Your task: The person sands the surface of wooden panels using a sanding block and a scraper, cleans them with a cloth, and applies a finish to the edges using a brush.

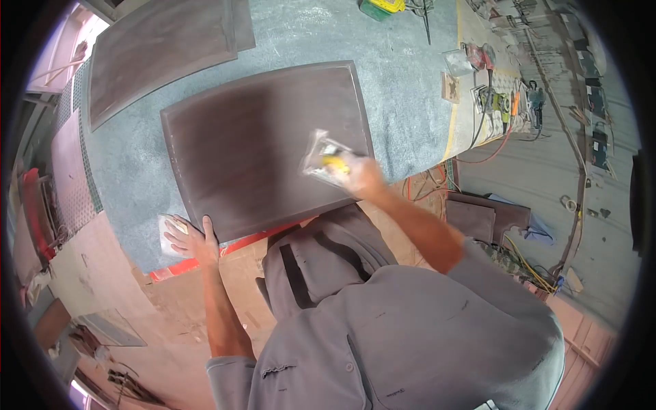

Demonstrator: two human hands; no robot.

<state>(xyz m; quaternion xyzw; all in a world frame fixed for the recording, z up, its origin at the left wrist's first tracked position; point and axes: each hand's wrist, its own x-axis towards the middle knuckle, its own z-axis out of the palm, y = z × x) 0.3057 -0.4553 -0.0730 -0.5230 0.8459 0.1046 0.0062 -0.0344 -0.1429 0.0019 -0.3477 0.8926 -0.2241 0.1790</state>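
Observation:
A dark brown rectangular panel with a slightly bowed far edge lies on the blue-grey covered table. On the panel's right half, my right hand is closed around a flat whitish pad with a yellow patch. Motion blurs this pad, so its exact kind is unclear. My left hand rests with fingers spread at the near left corner of the panel. Its thumb lies along the panel's edge, and its fingers lie over a small white sheet.
More brown panels lie at the far left. A green and yellow container stands at the far edge. Power tools with cords lie along the right side. Red tape runs by the near edge; panels lean at the right.

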